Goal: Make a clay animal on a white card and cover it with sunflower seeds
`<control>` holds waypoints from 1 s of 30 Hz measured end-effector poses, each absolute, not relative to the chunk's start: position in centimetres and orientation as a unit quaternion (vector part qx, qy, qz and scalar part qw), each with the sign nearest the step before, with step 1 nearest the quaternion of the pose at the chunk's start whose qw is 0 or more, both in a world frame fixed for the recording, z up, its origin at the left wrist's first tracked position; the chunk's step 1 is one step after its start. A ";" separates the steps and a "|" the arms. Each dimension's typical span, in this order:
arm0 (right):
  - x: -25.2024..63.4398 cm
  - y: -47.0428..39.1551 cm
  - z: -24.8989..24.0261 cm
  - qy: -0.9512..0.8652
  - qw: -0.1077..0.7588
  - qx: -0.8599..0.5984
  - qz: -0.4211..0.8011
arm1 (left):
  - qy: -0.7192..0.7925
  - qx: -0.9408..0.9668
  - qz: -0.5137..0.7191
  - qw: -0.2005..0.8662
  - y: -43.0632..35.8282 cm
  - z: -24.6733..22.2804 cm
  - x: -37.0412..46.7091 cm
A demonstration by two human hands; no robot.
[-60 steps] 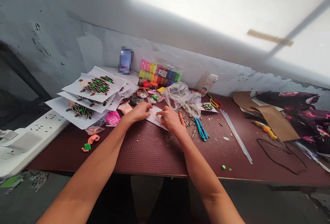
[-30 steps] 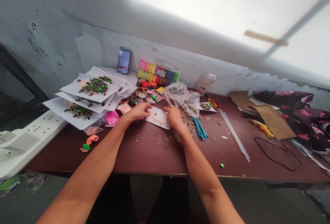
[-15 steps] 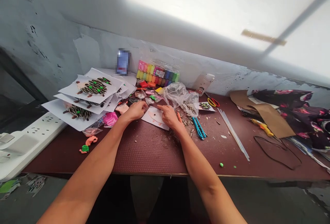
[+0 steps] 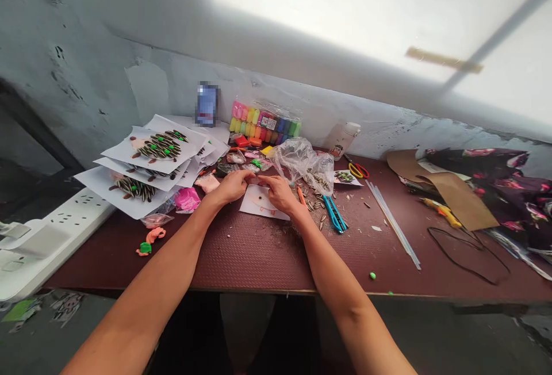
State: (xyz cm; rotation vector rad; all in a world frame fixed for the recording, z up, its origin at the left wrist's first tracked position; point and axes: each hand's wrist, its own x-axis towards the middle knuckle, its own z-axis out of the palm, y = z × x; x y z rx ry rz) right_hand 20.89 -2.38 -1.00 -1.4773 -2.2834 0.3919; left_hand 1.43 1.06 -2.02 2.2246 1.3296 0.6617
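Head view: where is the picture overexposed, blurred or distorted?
Head view: the window at top is blown out white; a small upright object by the wall is pixelated; the table edge bows from wide-angle distortion; both hands and the paper are evenly lit.

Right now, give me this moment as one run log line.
left hand: on small white paper sheet top edge | right hand: fingertips on sheet | loose striped seeds: right | blue utility knife: beside seeds

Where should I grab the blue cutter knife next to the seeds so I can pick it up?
Grip the blue cutter knife around the middle of its long, slim handle, coming from above with fingers on its two long sides. It lies flat on the table, right of the right hand, with seeds close on its left.
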 end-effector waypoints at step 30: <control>21.8 -3.5 -0.1 -0.807 0.203 -0.550 0.071 | 0.598 0.726 0.330 0.080 1.2 -2.0 0.8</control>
